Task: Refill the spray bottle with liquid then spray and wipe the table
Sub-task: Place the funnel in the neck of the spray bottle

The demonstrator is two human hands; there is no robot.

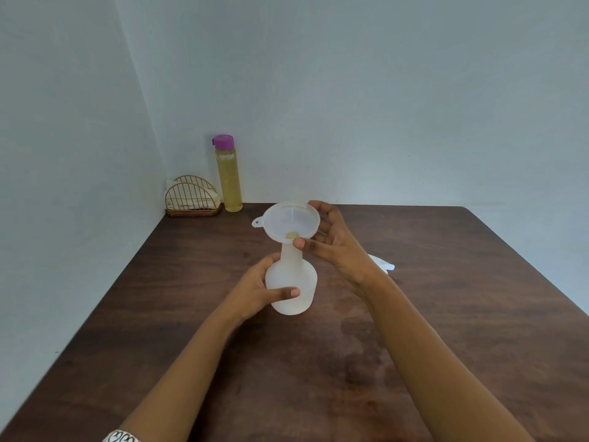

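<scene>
A translucent white spray bottle without its head stands upright on the dark wooden table. My left hand grips its lower body from the left. A translucent white funnel sits in the bottle's neck, tilted toward me. My right hand pinches the funnel's rim and cone from the right. A tall clear bottle of yellowish liquid with a purple cap stands at the back left by the wall. The white spray head lies on the table behind my right wrist, mostly hidden.
A gold wire napkin holder with pale napkins sits in the back left corner next to the liquid bottle. Pale walls close off the table's far and left sides. The table's right edge runs diagonally at the right.
</scene>
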